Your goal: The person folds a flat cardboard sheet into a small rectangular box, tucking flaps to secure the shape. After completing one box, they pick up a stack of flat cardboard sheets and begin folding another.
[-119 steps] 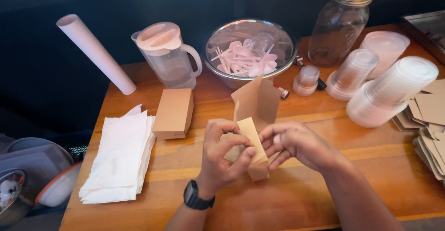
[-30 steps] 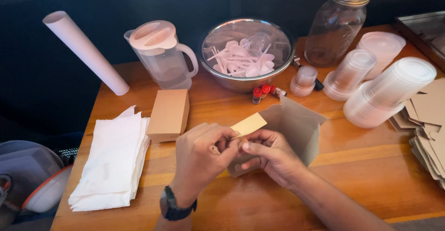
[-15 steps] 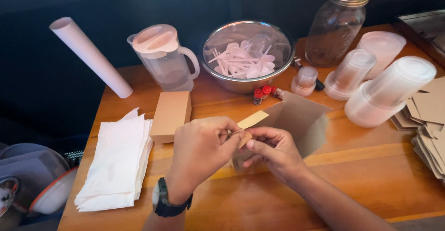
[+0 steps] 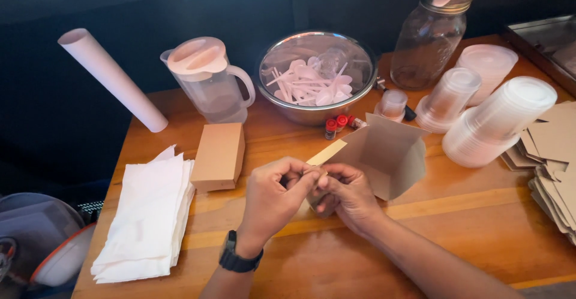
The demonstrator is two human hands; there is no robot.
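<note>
At centre frame, the left hand point(image 4: 273, 200) and the right hand point(image 4: 348, 194) meet over the wooden table point(image 4: 456, 239), fingertips pressed together on one flap of a half-folded cardboard box point(image 4: 387, 155). The box lies tipped on its side, its open interior facing the camera, just right of the hands. A black wristwatch point(image 4: 239, 258) sits on the left wrist. Centre left: a closed cardboard box point(image 4: 219, 157) beside a stack of white napkins point(image 4: 147, 215). Upper centre: a steel bowl point(image 4: 317, 77) holding plastic spoons, with a lidded pitcher point(image 4: 207, 80) to its left. Right edge: stacked clear cups point(image 4: 501, 122) and flat cardboard blanks point(image 4: 555, 167).
</note>
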